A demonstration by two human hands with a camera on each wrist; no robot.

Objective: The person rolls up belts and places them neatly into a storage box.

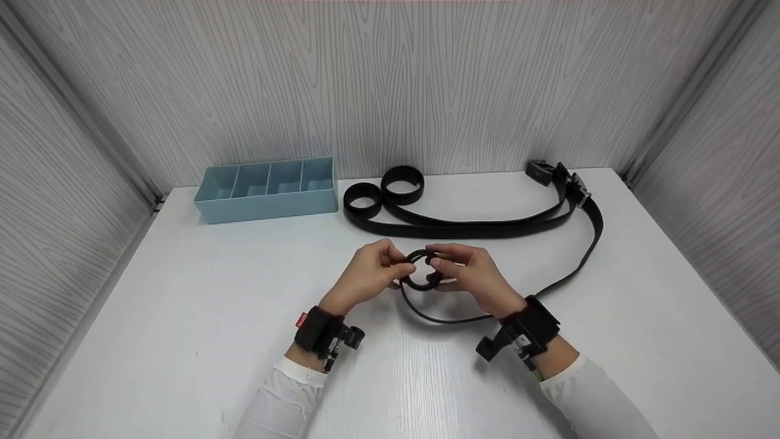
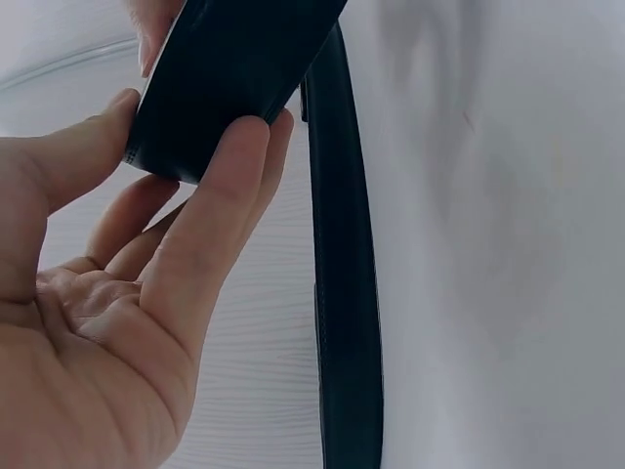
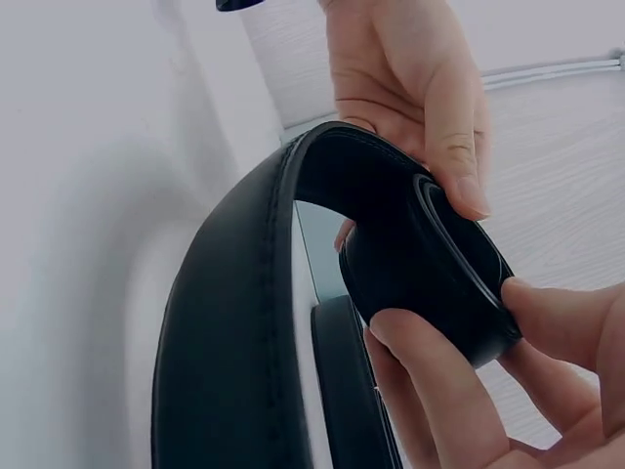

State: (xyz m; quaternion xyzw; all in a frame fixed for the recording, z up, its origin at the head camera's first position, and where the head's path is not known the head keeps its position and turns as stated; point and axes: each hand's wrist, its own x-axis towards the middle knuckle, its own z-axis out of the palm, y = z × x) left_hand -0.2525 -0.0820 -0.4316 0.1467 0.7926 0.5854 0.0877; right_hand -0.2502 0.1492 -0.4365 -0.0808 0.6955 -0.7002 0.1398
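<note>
At the middle of the table [image 1: 183, 341] I hold a coil [image 1: 420, 271] of black belt [image 1: 585, 256] between both hands. My left hand [image 1: 365, 277] pinches its left side, thumb and fingers [image 2: 210, 225] pressed on the strap; my right hand [image 1: 472, 277] pinches the right side, fingertips [image 3: 459, 176] curled over the rolled edge. By my judgement the rolling has only begun: the coil is small, and most of this belt trails loose from my hands to the right and back toward its buckle [image 1: 579, 192] near the far wall. Two more belts [image 1: 451, 227] lie behind, each with its left end already curled into a ring, the rest unrolled. The blue tray [image 1: 268, 204] at the far left has four compartments, and I see nothing in them
</note>
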